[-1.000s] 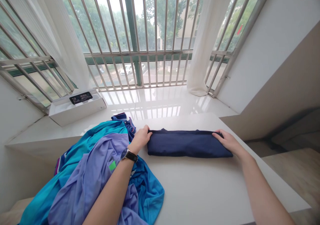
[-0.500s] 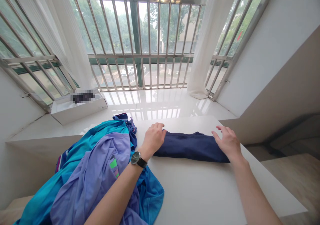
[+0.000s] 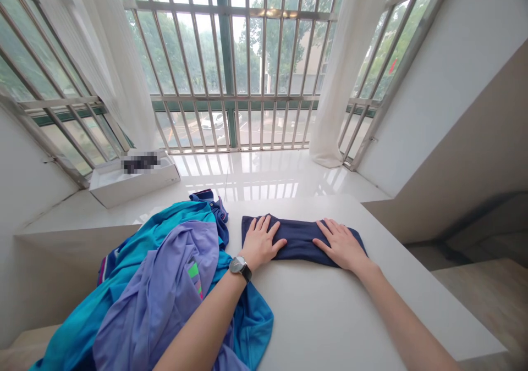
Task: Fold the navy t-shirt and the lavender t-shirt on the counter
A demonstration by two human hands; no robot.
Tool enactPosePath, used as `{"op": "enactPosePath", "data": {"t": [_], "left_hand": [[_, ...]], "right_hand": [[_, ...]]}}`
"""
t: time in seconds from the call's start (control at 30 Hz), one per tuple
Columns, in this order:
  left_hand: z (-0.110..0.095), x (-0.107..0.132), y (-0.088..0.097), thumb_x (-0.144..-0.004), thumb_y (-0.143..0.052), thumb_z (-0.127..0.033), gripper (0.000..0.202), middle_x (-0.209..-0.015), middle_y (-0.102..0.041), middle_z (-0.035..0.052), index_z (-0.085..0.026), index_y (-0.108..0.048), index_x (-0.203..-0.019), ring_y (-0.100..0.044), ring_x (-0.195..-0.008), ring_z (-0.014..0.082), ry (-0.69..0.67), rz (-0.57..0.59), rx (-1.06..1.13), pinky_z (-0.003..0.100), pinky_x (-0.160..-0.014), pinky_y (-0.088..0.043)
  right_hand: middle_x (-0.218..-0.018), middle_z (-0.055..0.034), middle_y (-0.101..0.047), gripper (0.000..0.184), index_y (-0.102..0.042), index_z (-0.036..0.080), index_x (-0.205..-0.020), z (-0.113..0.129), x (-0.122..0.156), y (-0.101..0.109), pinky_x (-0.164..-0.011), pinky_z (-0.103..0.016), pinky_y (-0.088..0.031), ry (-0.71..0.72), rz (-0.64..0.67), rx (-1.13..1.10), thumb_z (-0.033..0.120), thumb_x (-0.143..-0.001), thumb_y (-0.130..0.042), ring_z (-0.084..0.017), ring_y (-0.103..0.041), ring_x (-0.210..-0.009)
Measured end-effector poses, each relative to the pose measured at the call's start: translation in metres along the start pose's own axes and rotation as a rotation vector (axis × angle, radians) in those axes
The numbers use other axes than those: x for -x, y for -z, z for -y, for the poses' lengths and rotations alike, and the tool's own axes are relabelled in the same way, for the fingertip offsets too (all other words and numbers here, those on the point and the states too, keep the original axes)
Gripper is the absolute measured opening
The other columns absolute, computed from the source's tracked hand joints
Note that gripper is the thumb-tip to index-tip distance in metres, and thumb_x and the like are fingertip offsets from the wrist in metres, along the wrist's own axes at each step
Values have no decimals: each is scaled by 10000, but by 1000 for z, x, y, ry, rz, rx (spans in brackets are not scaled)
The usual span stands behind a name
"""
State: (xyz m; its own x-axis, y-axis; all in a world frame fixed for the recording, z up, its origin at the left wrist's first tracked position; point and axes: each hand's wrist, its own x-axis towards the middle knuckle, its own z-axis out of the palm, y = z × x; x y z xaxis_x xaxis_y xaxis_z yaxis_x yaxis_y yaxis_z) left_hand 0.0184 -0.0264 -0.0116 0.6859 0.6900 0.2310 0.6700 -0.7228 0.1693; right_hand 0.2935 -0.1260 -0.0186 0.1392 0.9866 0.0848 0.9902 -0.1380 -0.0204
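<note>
A folded navy garment (image 3: 299, 241) lies on the white table top (image 3: 330, 310), near its far edge. My left hand (image 3: 262, 243) rests flat on the garment's left part, fingers spread, and a black-strapped wristwatch (image 3: 240, 267) sits on that wrist. My right hand (image 3: 340, 244) lies flat on the right part, fingers apart. Neither hand grips the cloth. To the left, a heap of crumpled teal and lilac sportswear (image 3: 160, 294) lies under my left forearm and spills over the table's edge.
Behind the table runs a glossy white windowsill (image 3: 256, 176). A white box (image 3: 134, 189) stands on it at the left, with a blurred dark object (image 3: 140, 162) on top. Barred windows (image 3: 243, 68) and white curtains (image 3: 346, 68) stand beyond the sill.
The navy garment has gone from a long strip to a shorter, narrower bundle. My hands have moved from its ends inward and now lie flat on top of it.
</note>
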Motion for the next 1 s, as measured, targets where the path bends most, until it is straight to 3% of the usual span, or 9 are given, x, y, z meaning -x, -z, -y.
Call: {"op": "enactPosePath", "data": {"t": [0.17, 0.33, 0.43, 0.5, 0.6, 0.67, 0.77, 0.9, 1.0], "left_hand": [[3, 1, 5, -928, -311, -677, 705, -1552, -343, 126, -232, -423, -1463, -254, -1448, 297, -17, 36, 57, 487, -1184, -167], [1, 1, 5, -805, -430, -790, 876, -1553, -328, 148, -216, -413, -1467, -219, -1454, 333, -16, 54, 89, 508, -1183, -128], [2, -1, 6, -818, -429, -775, 849, -1549, -337, 142, -218, -417, -1458, -232, -1448, 329, -12, 73, 110, 498, -1181, -132], [7, -3, 10, -890, -393, -694, 731, -1525, -374, 141, -213, -429, -1440, -262, -1435, 320, 22, 59, 106, 492, -1172, -161], [23, -6, 22, -957, -398, -516, 575, -1437, -463, 186, -152, -453, -1399, -373, -1360, 331, 143, 39, 59, 492, -1111, -275], [37, -7, 31, -934, -463, -460, 547, -1328, -541, 206, -113, -482, -1355, -477, -1256, 339, 226, 74, 39, 465, -1035, -370], [52, -8, 41, -868, -553, -494, 514, -1184, -611, 172, -137, -568, -1237, -561, -1126, 317, 266, 131, 66, 399, -959, -433], [57, -9, 43, -782, -630, -551, 488, -1100, -627, 128, -178, -616, -1096, -597, -1043, 289, 300, 163, 113, 349, -883, -461], [56, -11, 39, -748, -670, -509, 453, -1072, -632, 111, -189, -606, -1063, -608, -1006, 288, 320, 173, 157, 340, -807, -472]], "right_hand": [[-1534, -105, -403, 725, -428, 250, -1463, -12, 0, -1, -1162, -490, -265, 40, -24, -131, 698, -903, -320, -283, -334, -1424], [-1516, -106, -425, 697, -446, 257, -1438, -9, 3, 1, -1135, -487, -325, 62, -129, -241, 667, -874, -439, -295, -389, -1388], [-1477, -101, -474, 667, -488, 253, -1398, -13, 3, 2, -1132, -475, -331, 70, -165, -259, 651, -863, -472, -294, -420, -1364], [-1425, -120, -525, 629, -532, 217, -1347, -24, 3, 1, -1128, -470, -332, -12, -245, -266, 631, -882, -443, -295, -449, -1337], [-1301, -158, -605, 617, -582, 159, -1261, -51, 3, -2, -1079, -486, -378, -262, -339, -291, 620, -880, -430, -318, -522, -1246], [-1196, -154, -655, 614, -618, 156, -1191, -68, 4, -3, -1015, -481, -435, -363, -286, -351, 641, -841, -477, -322, -586, -1143], [-1113, -121, -687, 559, -662, 188, -1075, -78, 7, -2, -968, -449, -469, -334, -188, -447, 654, -789, -548, -299, -628, -1050], [-1108, -101, -681, 520, -655, 218, -1036, -72, 8, 5, -955, -428, -469, -274, -173, -494, 628, -716, -646, -292, -630, -1038], [-1037, -77, -687, 449, -643, 238, -959, -65, 9, 11, -899, -412, -488, -237, -210, -524, 579, -671, -688, -287, -641, -978]]}}
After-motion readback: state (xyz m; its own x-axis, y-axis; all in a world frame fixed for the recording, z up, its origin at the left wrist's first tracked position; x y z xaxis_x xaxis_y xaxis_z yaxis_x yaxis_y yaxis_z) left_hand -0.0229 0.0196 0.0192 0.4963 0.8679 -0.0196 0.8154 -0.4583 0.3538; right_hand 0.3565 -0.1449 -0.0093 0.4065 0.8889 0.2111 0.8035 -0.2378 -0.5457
